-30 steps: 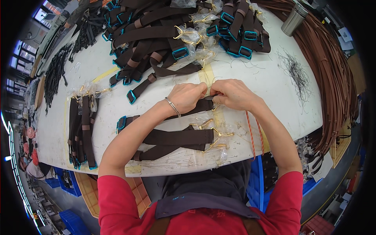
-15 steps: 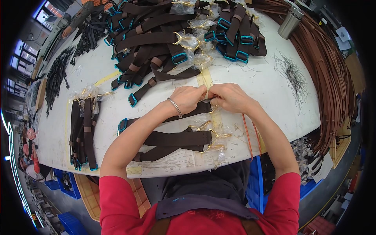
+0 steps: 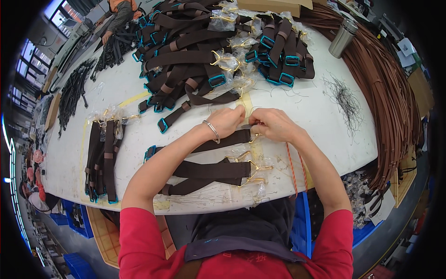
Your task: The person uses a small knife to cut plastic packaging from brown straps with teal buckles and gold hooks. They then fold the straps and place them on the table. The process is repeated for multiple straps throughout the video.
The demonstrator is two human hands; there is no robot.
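Observation:
Over the far end of a dark brown strap (image 3: 223, 141), my left hand (image 3: 226, 122) is closed in a pinch, with a bangle on its wrist. My right hand (image 3: 273, 123) is closed just to its right, the fingertips close together. A small dark grey tip shows by the right fingers; the rest of that thing is hidden. An orange cord (image 3: 291, 168) hangs below my right wrist. Anything in the left fingertips is too small to make out. Nearer me lie more brown straps (image 3: 211, 170) with gold hooks (image 3: 257, 170) partly in clear plastic.
A big pile of brown straps (image 3: 181, 59) with blue-wrapped buckles lies at the far side. A smaller strap bundle (image 3: 109, 153) is at left. A steel flask (image 3: 343, 38), loose threads (image 3: 344, 100) and long brown strips (image 3: 371, 74) occupy the right. Another person's hand (image 3: 107, 37) is far left.
My hands have moved slightly apart, the left one a little lower in the picture. The whole view has shifted slightly, and more of the other person shows at the far left.

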